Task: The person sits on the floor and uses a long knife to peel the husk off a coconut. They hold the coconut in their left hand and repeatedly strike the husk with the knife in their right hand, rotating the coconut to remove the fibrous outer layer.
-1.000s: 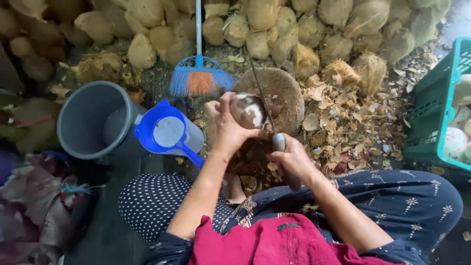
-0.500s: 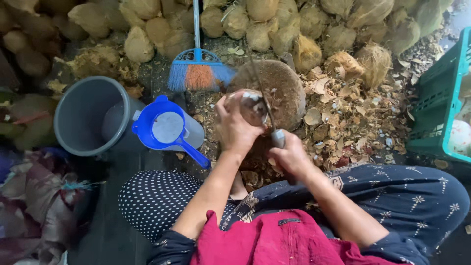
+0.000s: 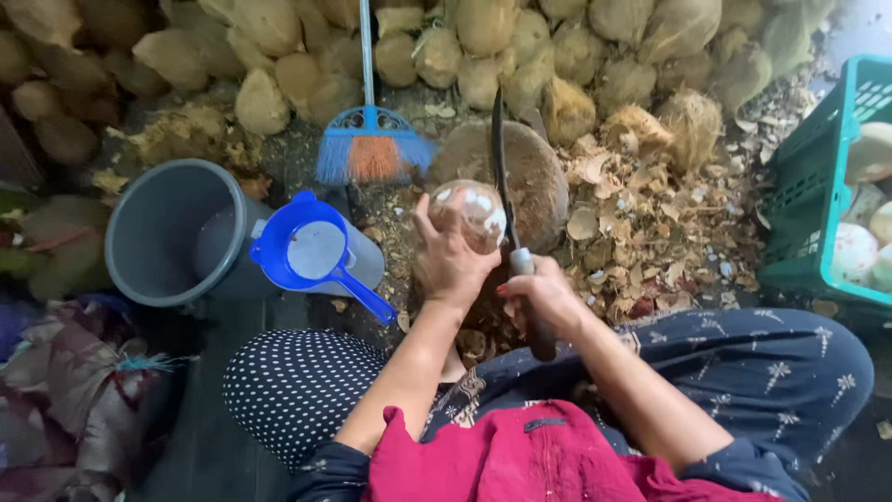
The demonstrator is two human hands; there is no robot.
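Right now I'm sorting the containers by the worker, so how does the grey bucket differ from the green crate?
The grey bucket is round with solid walls; the green crate is boxy with slotted, lattice walls. The grey bucket sits left of the left hand, beside a blue scoop; the green crate stands at the far right edge, partly out of view. The green crate holds pale peeled coconuts; nothing shows in the grey bucket. Both are open-topped and stand on the ground.

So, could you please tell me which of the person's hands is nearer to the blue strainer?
Left. The left hand holds a peeled coconut just right of the blue strainer; the right hand grips the knife farther right, beyond the left.
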